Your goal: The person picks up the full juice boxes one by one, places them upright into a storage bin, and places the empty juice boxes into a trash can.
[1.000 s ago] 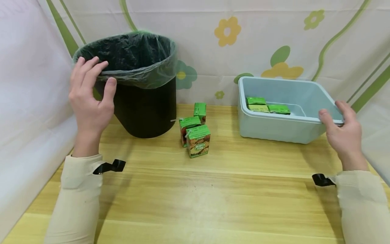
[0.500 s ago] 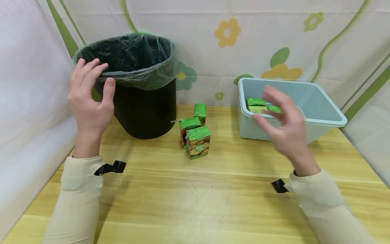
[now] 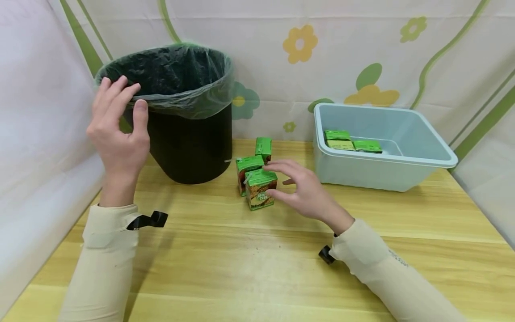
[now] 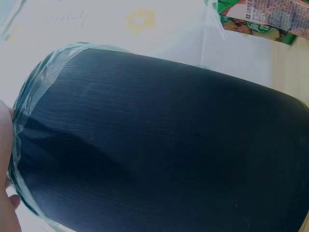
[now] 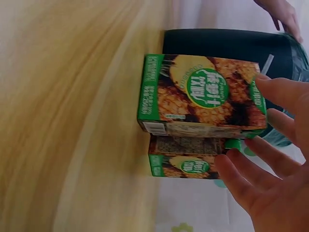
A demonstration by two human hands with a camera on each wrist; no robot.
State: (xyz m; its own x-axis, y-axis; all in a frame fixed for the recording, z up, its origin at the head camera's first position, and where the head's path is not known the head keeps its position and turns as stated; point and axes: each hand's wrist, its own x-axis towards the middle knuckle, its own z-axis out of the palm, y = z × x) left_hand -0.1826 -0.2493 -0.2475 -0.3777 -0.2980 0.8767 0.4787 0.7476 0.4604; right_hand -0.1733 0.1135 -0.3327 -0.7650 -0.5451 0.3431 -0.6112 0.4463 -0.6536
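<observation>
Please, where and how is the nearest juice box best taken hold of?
Probably high on its right part, coming from the right and pinching front to back. The nearest juice box stands upright with flat faces, its straw at the top left; another juice box stands close behind-left. The right side, where the right grip is, looks freer.

We see the head view bright and evenly lit, a pale glare on the table (image 3: 273, 268) and a soft shadow beside the left sleeve (image 3: 104, 268). The bin (image 3: 193, 147) seems stretched outward by the wide lens. In the left wrist view, we find the backdrop (image 4: 164, 38) bluish and nearly washed out. The right wrist view smears the table's grain, though we make out the nearer carton's (image 5: 203, 92) large print.
</observation>
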